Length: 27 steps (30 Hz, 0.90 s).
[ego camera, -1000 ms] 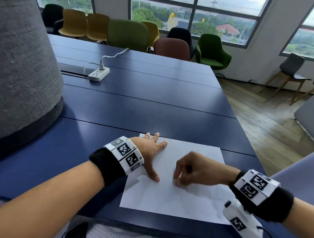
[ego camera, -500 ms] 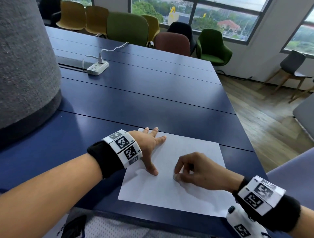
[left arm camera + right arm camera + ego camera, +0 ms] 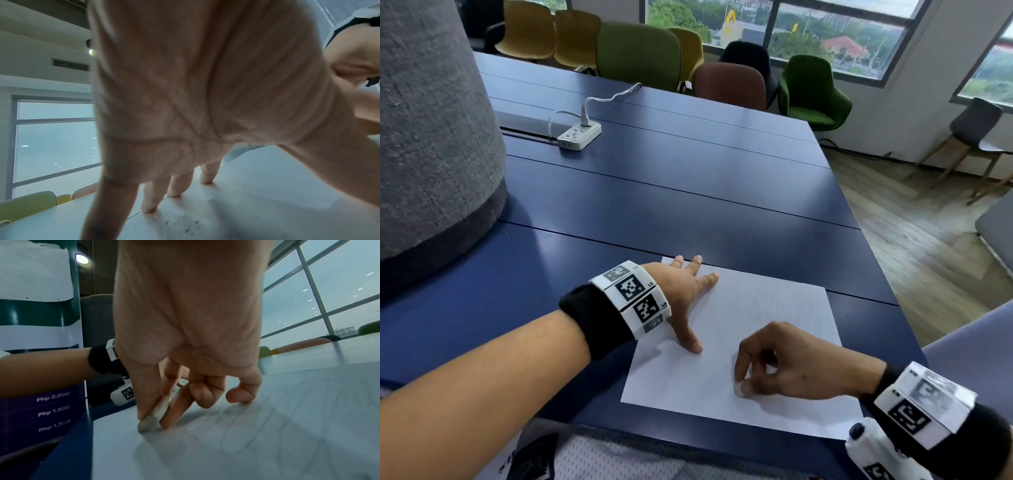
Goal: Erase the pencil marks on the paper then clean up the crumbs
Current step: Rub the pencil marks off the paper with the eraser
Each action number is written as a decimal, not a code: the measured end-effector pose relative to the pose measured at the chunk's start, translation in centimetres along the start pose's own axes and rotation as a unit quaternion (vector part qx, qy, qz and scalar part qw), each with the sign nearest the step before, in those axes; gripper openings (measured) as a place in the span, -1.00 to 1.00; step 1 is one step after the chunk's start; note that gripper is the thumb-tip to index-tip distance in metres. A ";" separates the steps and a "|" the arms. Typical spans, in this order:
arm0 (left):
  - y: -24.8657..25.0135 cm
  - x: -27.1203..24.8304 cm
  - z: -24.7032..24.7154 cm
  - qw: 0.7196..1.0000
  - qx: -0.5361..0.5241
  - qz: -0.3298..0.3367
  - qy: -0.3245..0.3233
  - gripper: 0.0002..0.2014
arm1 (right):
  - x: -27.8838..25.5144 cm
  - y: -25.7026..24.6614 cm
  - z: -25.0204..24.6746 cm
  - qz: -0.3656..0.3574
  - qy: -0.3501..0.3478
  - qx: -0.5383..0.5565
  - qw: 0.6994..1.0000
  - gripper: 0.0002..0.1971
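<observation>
A white sheet of paper (image 3: 763, 308) lies near the front edge of the blue table (image 3: 688, 192). My left hand (image 3: 685, 291) lies flat on the paper's left part, fingers spread, holding it down. My right hand (image 3: 767, 363) pinches a small white eraser (image 3: 739, 389) and presses its tip on the paper near the front. The right wrist view has the eraser (image 3: 153, 417) between thumb and forefinger, with faint pencil loops (image 3: 246, 426) on the sheet beside it. Dark eraser crumbs (image 3: 722, 334) dot the paper between my hands, and the crumbs (image 3: 176, 224) lie by my left fingertips.
A white power strip (image 3: 579, 135) with a cable sits far back on the table. A big grey column (image 3: 431, 137) stands at the left. Several chairs (image 3: 729, 85) line the far side. The table's right edge drops to a wooden floor (image 3: 928, 246).
My right hand with the eraser has slid toward me along the paper. My left hand stays pressed on the sheet. The head view has shifted slightly.
</observation>
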<state>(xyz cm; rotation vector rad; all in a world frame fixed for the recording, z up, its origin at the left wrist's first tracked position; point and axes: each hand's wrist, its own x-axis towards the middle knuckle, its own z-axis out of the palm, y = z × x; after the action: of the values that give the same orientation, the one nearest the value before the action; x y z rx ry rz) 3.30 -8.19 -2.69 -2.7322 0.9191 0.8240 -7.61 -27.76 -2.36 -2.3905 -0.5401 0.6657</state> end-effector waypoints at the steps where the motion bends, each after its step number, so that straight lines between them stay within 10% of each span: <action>1: 0.0 0.0 0.0 1.000 -0.001 0.000 -0.001 0.32 | 0.5 0.1 -0.3 0.008 0.012 -0.002 1.000 -0.91; 11: -0.2 0.3 0.2 1.000 -0.004 -0.003 -0.003 0.34 | 5.7 2.6 -4.6 0.077 0.162 -0.016 0.984 -0.91; 16: -0.1 0.2 0.2 1.000 -0.007 0.001 -0.005 0.33 | 4.5 1.5 -3.9 0.041 0.028 -0.035 0.998 -0.93; 23: -0.1 0.2 0.2 1.000 -0.016 0.000 -0.002 0.33 | 7.4 3.9 -5.8 0.072 0.194 -0.053 0.977 -0.88; 27: -0.1 0.1 0.3 1.000 -0.013 -0.002 -0.002 0.33 | 6.9 3.3 -5.9 0.053 0.113 -0.042 0.991 -0.92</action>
<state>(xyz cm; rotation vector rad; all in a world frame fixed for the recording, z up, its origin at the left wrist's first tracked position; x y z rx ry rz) 3.29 -8.08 -2.96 -2.7534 0.9092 0.8465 1.91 -29.24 -2.64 -2.5450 -0.3527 0.4151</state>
